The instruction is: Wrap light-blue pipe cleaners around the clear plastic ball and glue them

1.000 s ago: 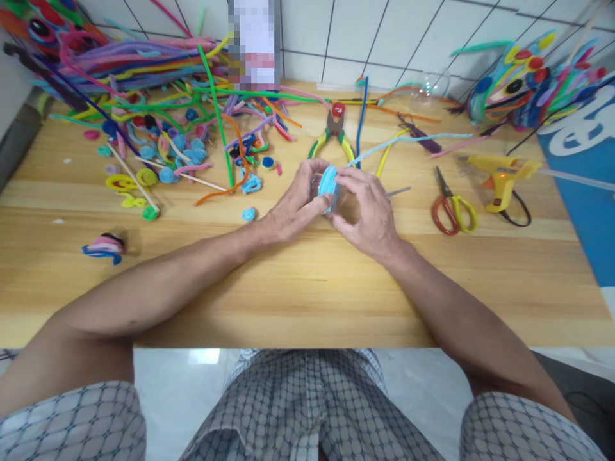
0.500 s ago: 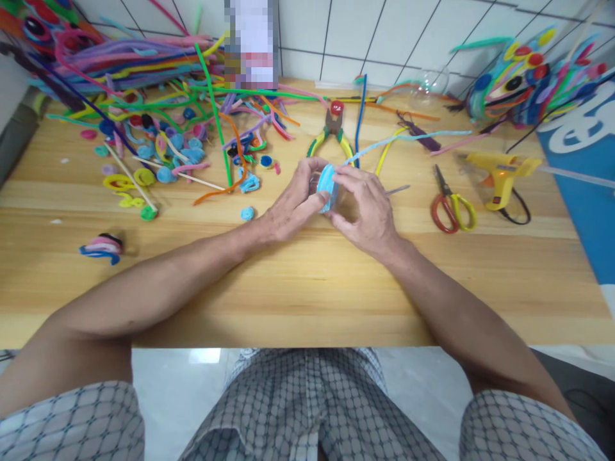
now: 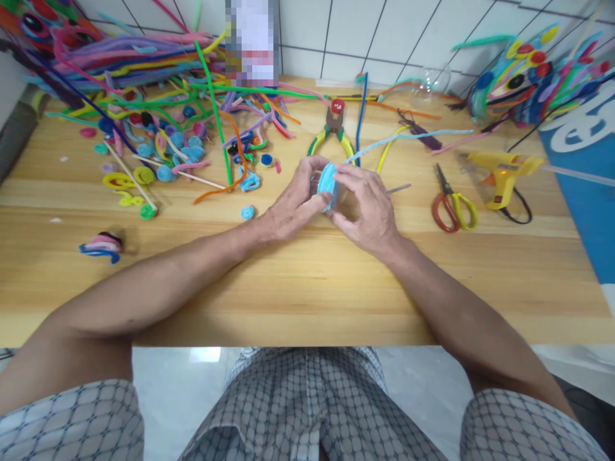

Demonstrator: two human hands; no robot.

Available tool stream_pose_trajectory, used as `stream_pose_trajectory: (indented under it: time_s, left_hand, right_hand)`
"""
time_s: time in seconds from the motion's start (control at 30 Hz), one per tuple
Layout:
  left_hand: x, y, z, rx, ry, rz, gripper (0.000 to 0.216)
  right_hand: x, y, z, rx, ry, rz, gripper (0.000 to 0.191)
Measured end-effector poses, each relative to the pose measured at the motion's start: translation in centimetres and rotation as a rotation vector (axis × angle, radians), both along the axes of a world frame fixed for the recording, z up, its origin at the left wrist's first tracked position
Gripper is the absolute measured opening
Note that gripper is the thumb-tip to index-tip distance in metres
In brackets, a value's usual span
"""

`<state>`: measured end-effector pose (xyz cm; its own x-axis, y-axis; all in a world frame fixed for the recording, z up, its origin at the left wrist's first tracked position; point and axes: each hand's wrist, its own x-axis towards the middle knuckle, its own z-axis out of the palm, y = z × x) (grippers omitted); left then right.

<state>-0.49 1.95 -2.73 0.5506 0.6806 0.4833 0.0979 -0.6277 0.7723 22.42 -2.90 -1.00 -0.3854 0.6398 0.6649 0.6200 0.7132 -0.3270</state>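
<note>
Between my hands is a clear plastic ball with light-blue pipe cleaner (image 3: 327, 182) wound round it in a band; the fingers cover much of the ball. My left hand (image 3: 298, 200) is closed on its left side, thumb pressed against the blue band. Curled round the right side, my right hand (image 3: 369, 208) has its fingertips on the band's top edge and its thumb below. The loose end of the light-blue pipe cleaner (image 3: 408, 136) runs from the fingers out to the right. Just behind the hands lie pliers with green-and-yellow handles (image 3: 335, 125).
Scissors (image 3: 450, 202) and a yellow glue gun (image 3: 502, 168) lie to the right. Many coloured pipe cleaners (image 3: 139, 64) and coiled pieces (image 3: 166, 173) cover the left back. Two pipe-cleaner fish (image 3: 509, 83) stand at the back right, near a clear ball (image 3: 435, 80).
Both hands keep nearly the same hold on the ball and blue pipe cleaner. The view has shifted very slightly; nothing else visibly differs.
</note>
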Motion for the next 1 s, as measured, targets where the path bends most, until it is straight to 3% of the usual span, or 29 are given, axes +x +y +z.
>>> stream_pose_trajectory:
  time_s: [0.37,0.6,1.0]
  left_hand:
    - [0.19,-0.34,0.48,-0.038,0.001,0.029,0.053]
    - [0.21,-0.28,0.34,-0.018,-0.020,0.029,0.049]
    - [0.16,-0.29,0.50,-0.037,0.001,0.020,0.052]
  right_hand:
    - [0.05,-0.02,-0.11,-0.019,-0.010,-0.004,0.064]
    - [-0.20,0.00,0.08,0.065,0.016,0.027,0.068]
    - [0.01,-0.03,-0.02,-0.015,-0.007,0.010,0.067]
